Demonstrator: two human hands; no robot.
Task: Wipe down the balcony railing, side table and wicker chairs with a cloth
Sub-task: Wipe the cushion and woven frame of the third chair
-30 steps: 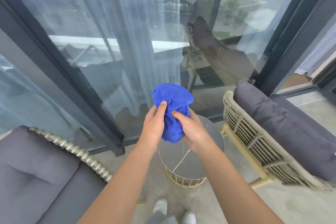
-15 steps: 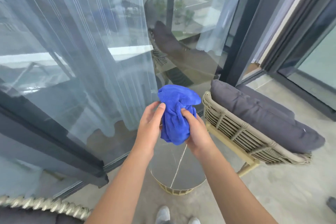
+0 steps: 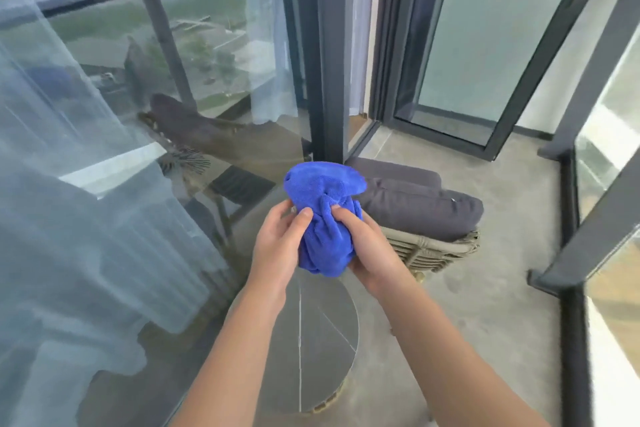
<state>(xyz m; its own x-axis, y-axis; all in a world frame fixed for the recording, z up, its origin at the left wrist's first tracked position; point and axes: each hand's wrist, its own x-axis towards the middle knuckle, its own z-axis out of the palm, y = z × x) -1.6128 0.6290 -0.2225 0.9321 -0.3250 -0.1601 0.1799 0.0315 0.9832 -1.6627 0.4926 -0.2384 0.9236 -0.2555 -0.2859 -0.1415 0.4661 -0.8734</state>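
Both hands [image 3: 277,246] grip the bunched blue cloth [image 3: 323,215].

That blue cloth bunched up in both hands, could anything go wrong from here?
Possibly. The cloth is wadded between the left hand and right hand, so a balled wad may wipe poorly unless shaken flat. It is held above the round side table, close to the glass door; a loose end might brush and smear the glass. The wicker chair stands close by, easy to bump.

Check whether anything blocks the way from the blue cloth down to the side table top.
Nothing visible does. Both hands, left hand and right hand, hold the blue cloth in open air above the side table.
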